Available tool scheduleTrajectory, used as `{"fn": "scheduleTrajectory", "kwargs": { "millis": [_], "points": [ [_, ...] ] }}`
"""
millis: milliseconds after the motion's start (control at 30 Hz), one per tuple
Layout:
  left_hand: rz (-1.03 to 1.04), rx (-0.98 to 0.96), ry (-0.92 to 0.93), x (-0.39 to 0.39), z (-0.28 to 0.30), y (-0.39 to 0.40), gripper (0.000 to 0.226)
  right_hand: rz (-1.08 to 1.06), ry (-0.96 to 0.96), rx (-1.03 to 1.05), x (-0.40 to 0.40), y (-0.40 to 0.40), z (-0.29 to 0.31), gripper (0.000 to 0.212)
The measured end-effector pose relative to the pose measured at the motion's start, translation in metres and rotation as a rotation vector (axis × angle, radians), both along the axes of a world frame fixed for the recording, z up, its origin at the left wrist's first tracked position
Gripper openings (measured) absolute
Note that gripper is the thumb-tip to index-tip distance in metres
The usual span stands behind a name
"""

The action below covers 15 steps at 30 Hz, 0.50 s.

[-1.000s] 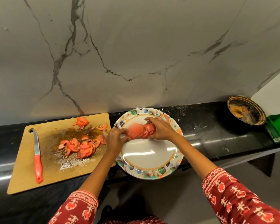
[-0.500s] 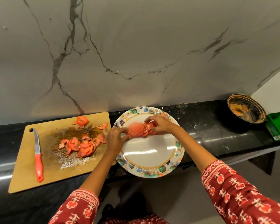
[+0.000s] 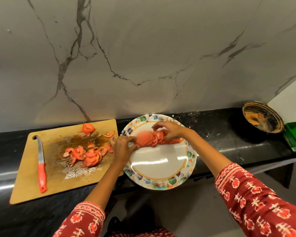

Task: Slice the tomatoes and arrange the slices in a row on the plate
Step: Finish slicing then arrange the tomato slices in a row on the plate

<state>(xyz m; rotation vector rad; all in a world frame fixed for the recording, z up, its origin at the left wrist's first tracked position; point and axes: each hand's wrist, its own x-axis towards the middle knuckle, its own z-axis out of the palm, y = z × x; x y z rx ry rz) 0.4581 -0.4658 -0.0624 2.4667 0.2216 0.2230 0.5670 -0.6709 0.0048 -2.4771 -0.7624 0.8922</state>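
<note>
While the left hand [image 3: 122,147] pinches the round end of the tomato [image 3: 144,138] on the plate [image 3: 161,181], the right hand [image 3: 172,130] curls its fingers on the overlapping slices [image 3: 167,140] just beside it. More slices lie on the board [image 3: 32,182], near the knife [image 3: 41,165].

Black counter [image 3: 212,134]. Floral-rimmed plate [image 3: 161,183] at centre; tomato slices [image 3: 158,137] overlap in a row across its 12 o'clock half. Left hand [image 3: 122,147] pinches the row's 9 o'clock end, right hand [image 3: 171,130] curls over its 3 o'clock end. Cutting board [image 3: 32,182] at 9 o'clock carries loose slices [image 3: 87,154] and red-handled knife [image 3: 41,168]
</note>
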Motion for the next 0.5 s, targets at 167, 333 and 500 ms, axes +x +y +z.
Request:
{"fn": "scheduleTrajectory", "kwargs": {
  "millis": [167,333,500],
  "points": [
    [0.004,0.008,0.002,0.001,0.0,0.0,0.042,0.014,-0.038,-0.003,0.001,-0.002,-0.003,0.061],
    [0.006,0.011,0.018,0.0,0.001,-0.001,0.043,-0.034,-0.223,0.005,-0.006,-0.008,-0.015,0.063],
    [0.008,0.003,0.002,0.0,0.001,-0.002,0.043,-0.043,-0.262,-0.033,-0.014,-0.004,-0.025,0.073]
  ]
}}
